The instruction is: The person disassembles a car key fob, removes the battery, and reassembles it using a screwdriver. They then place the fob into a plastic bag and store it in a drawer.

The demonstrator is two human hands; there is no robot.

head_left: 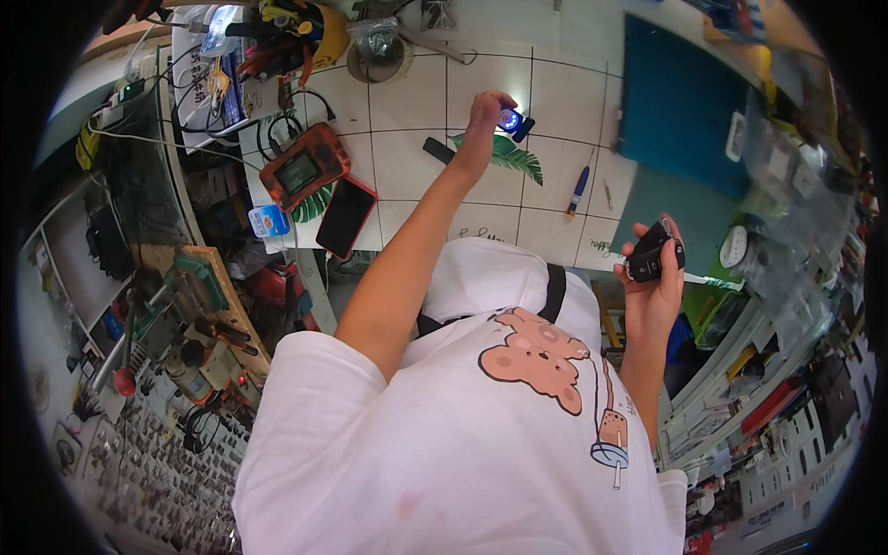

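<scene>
My left hand (476, 143) reaches out over the white tiled-pattern tabletop. Its fingers are closed on a small blue lamp (509, 119) with lit LEDs, which throws a bright spot on the table beyond it. A dark piece by the lamp is too small to make out. At the right, near the table's front edge, my right hand (650, 291) is raised. Black car key fobs (655, 257) with buttons lie in its curled fingers; they overlap, and how they join is hidden. Beneath the left hand lies a short black bar (437, 150), beside a printed green leaf.
A blue-handled tool (579, 191) and a thin metal pick (608, 194) lie right of centre. To the left are an orange handheld device (303, 170), a red-edged phone (347, 217) and a tape roll (379, 63). A teal mat (680, 111) covers the right side.
</scene>
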